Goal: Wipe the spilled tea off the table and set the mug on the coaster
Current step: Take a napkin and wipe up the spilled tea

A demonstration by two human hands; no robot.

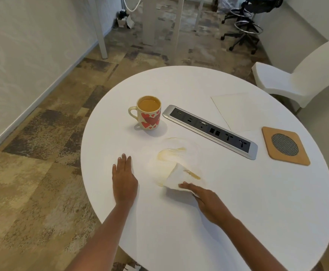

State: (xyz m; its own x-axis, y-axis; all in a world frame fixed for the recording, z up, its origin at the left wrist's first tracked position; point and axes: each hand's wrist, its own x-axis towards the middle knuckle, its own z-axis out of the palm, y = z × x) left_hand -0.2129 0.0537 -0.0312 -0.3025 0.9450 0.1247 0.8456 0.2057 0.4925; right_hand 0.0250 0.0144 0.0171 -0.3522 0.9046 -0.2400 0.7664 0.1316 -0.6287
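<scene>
A cream mug (149, 113) with red hearts stands upright on the round white table (237, 202), full of milky tea, handle to the left. Smeared tea (170, 153) lies on the tabletop in front of the mug. My right hand (206, 203) presses a folded white paper napkin (181, 178), stained brown, flat on the table at the near edge of the spill. My left hand (123, 178) rests flat and empty near the table's left edge. A square cork coaster (285, 146) with a round mesh centre lies at the right.
A silver power strip (210, 130) runs diagonally between the mug and the coaster. A white sheet of paper (239, 112) lies behind it. A white chair (296, 75) stands at the far right, an office chair (245, 22) further back.
</scene>
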